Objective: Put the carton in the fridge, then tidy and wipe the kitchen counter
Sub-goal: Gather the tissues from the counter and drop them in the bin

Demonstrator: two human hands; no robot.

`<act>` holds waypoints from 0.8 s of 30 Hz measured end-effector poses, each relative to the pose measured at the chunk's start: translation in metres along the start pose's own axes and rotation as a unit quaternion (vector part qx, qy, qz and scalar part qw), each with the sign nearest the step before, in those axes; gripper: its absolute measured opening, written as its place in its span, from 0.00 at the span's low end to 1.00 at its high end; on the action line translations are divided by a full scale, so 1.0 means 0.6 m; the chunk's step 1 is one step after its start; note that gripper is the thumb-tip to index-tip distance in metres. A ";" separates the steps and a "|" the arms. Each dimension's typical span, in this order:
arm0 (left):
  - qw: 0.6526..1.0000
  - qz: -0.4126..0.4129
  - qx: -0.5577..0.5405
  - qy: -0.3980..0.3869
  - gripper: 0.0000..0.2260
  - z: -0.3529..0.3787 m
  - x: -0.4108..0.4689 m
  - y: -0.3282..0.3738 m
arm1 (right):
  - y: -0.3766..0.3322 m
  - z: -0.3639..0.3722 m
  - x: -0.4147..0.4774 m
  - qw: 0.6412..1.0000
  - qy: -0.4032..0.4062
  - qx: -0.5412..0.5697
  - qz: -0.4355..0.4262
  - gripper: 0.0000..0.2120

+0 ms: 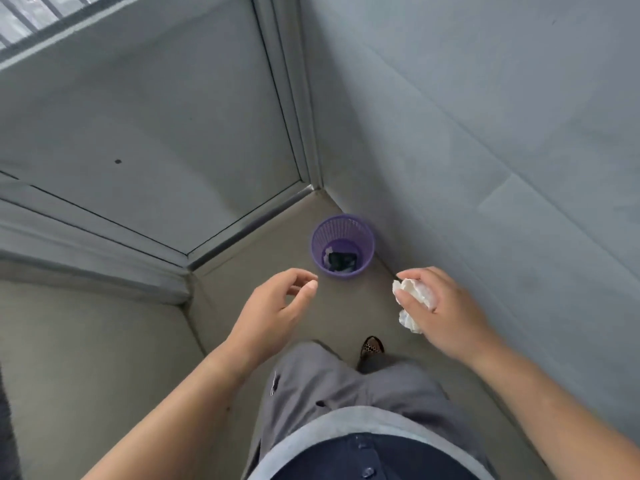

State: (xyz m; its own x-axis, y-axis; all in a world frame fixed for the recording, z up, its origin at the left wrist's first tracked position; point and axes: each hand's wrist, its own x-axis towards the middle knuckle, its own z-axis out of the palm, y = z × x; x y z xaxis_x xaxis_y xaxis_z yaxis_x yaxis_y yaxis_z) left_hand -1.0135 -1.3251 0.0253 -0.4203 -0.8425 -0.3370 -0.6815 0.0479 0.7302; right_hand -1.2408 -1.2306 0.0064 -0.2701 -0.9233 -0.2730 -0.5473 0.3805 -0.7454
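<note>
A small purple mesh waste bin (367,233) stands on the floor in a corner, with dark and white rubbish at its bottom. My right hand (446,313) grips a crumpled white paper towel (415,292), held in the air to the right of the bin and nearer to me. My left hand (277,310) hangs empty with loosely curled fingers, just left of and below the bin. No carton, fridge or counter is in view.
A grey wall (485,133) runs along the right, close to my right hand. A grey door with a metal frame (291,98) closes the corner on the left. The floor (86,358) is beige. My legs and one patterned shoe (372,346) show below.
</note>
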 end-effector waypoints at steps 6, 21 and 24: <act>0.998 -0.004 0.064 -0.020 0.09 -0.054 0.181 -0.018 | -0.018 0.008 0.196 0.998 -0.045 -0.037 0.014 0.13; 0.986 -0.092 0.105 -0.092 0.12 0.114 0.594 -0.353 | 0.201 0.287 0.597 0.988 -0.066 -0.069 0.121 0.15; 0.983 -0.119 0.113 -0.085 0.14 0.204 0.652 -0.458 | 0.299 0.358 0.654 0.987 -0.068 -0.078 0.123 0.15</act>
State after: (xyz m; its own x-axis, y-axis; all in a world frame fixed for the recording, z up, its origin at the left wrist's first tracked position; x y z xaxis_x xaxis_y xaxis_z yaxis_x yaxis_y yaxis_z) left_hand -1.0636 -1.6023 -0.3800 -0.3141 -0.7436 -0.5902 -0.8802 -0.0048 0.4745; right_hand -1.2748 -1.5357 -0.3647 -0.3072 -0.7966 -0.5207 -0.5972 0.5874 -0.5462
